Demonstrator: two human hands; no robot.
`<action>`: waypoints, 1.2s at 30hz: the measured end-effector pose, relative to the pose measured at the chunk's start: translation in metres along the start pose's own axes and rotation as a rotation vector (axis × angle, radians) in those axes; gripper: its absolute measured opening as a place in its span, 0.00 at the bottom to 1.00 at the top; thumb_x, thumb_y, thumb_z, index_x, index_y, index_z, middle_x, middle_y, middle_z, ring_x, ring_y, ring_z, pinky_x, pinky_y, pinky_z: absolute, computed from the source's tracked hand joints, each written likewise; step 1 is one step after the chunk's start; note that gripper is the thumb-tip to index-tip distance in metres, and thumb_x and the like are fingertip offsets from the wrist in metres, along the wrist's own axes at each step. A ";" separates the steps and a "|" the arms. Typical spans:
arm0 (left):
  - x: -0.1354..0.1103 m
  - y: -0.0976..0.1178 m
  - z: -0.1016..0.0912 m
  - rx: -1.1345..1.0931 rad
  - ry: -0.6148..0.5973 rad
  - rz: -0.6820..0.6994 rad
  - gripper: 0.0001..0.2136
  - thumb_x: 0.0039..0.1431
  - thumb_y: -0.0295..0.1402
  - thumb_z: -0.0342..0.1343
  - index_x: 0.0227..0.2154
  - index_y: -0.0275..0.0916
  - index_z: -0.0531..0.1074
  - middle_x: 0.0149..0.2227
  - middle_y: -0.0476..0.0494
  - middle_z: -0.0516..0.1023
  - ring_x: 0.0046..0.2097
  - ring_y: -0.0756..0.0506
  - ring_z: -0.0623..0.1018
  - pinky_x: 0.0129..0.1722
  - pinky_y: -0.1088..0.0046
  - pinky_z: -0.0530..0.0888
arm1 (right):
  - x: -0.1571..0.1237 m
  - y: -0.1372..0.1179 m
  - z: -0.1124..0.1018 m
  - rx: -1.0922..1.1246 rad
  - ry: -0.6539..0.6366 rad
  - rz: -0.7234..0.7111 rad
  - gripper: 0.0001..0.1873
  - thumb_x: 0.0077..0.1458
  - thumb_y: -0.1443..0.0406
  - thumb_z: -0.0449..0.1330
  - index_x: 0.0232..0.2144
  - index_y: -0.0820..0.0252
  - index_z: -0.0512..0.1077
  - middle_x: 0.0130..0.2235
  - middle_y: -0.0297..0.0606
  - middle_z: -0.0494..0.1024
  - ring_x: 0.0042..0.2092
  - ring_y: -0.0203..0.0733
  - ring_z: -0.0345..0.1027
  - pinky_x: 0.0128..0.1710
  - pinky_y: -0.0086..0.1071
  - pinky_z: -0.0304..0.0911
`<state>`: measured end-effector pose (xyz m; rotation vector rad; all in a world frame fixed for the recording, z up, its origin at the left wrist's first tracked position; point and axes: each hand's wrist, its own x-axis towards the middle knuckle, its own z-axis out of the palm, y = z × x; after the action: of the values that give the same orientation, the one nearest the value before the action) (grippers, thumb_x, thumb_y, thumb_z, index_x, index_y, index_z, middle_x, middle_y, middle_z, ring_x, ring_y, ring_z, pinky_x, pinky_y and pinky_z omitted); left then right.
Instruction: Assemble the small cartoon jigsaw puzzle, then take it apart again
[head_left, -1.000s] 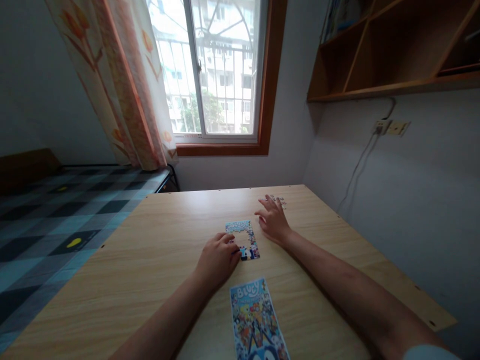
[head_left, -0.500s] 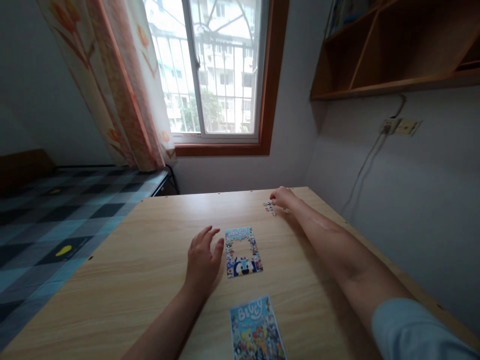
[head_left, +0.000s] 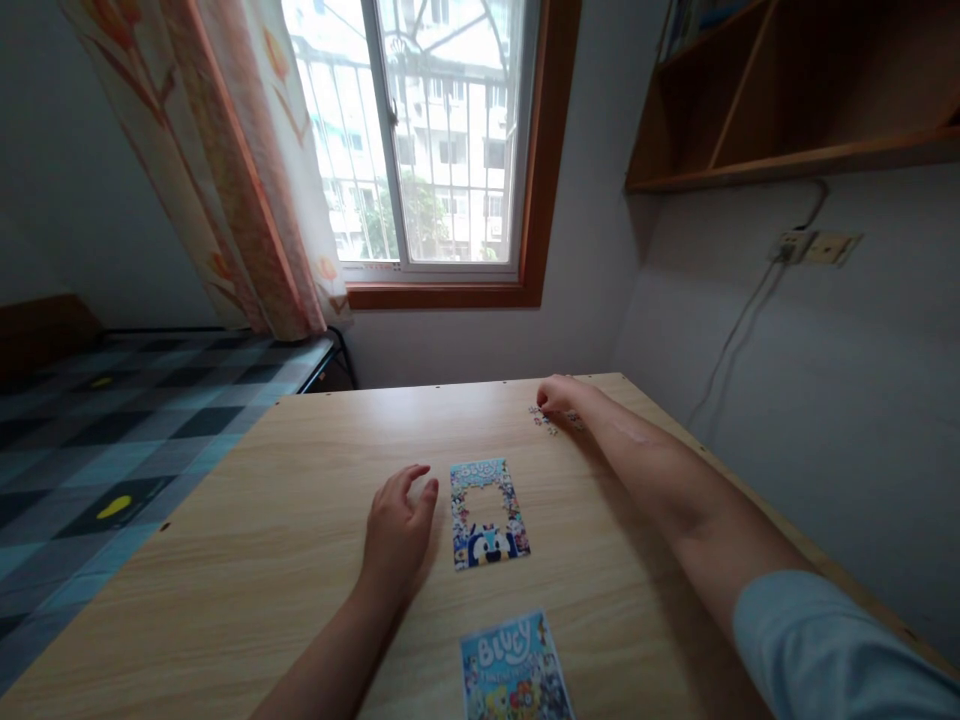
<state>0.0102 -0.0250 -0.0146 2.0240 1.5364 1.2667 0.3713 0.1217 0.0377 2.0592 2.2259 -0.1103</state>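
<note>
A partly assembled jigsaw puzzle [head_left: 491, 546] lies in the middle of the table, its border joined around a gap that shows bare wood. A blue cartoon dog fills its lower edge. Just left of it rests my left hand [head_left: 396, 522], open and holding nothing, thumb and fingers apart. At the far right, my right hand [head_left: 557, 394] reaches down over a small cluster of loose puzzle pieces [head_left: 551, 428]. Its fingers are pinched together, and whatever lies between them is hidden. Closest to me is a colourful "Bluey" picture sheet [head_left: 514, 665], cut off by the bottom of the view.
The light wooden table [head_left: 300, 560] has its far edge below a window [head_left: 450, 150]. A bed with a checked cover [head_left: 187, 375] stands on the left. On the right wall hang a wooden shelf [head_left: 750, 165] and a socket with a cord [head_left: 793, 244].
My right hand's fingers have closed and lowered at the loose pieces. My left hand appears slightly lower and further left, while the view has tilted a little.
</note>
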 end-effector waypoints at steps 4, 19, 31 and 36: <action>0.000 0.003 -0.001 -0.001 -0.008 0.001 0.20 0.61 0.47 0.49 0.43 0.39 0.76 0.47 0.38 0.80 0.51 0.37 0.77 0.56 0.54 0.71 | 0.004 0.001 0.002 0.010 -0.003 0.013 0.09 0.47 0.64 0.68 0.34 0.49 0.84 0.38 0.38 0.84 0.43 0.45 0.76 0.51 0.35 0.63; -0.001 0.006 -0.003 -0.029 -0.011 0.009 0.19 0.61 0.47 0.50 0.43 0.38 0.76 0.47 0.37 0.80 0.51 0.37 0.77 0.56 0.53 0.71 | 0.010 0.000 -0.006 0.137 -0.061 0.056 0.11 0.38 0.68 0.71 0.29 0.58 0.81 0.35 0.39 0.83 0.38 0.43 0.76 0.39 0.29 0.66; 0.000 0.010 -0.004 -0.026 -0.049 0.038 0.17 0.60 0.44 0.51 0.43 0.39 0.76 0.45 0.38 0.80 0.50 0.37 0.78 0.54 0.54 0.73 | -0.054 0.002 -0.041 0.813 0.199 -0.163 0.15 0.45 0.58 0.70 0.29 0.62 0.72 0.29 0.37 0.78 0.30 0.35 0.70 0.29 0.27 0.62; -0.001 0.013 -0.004 -0.001 -0.069 0.074 0.17 0.60 0.41 0.50 0.44 0.38 0.76 0.46 0.37 0.80 0.50 0.37 0.77 0.54 0.54 0.73 | -0.123 -0.040 -0.027 1.131 0.170 -0.270 0.20 0.43 0.54 0.72 0.29 0.61 0.70 0.26 0.35 0.76 0.28 0.35 0.69 0.26 0.26 0.60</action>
<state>0.0156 -0.0322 -0.0039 2.1192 1.4423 1.2111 0.3402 0.0004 0.0798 2.1293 2.8879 -1.5833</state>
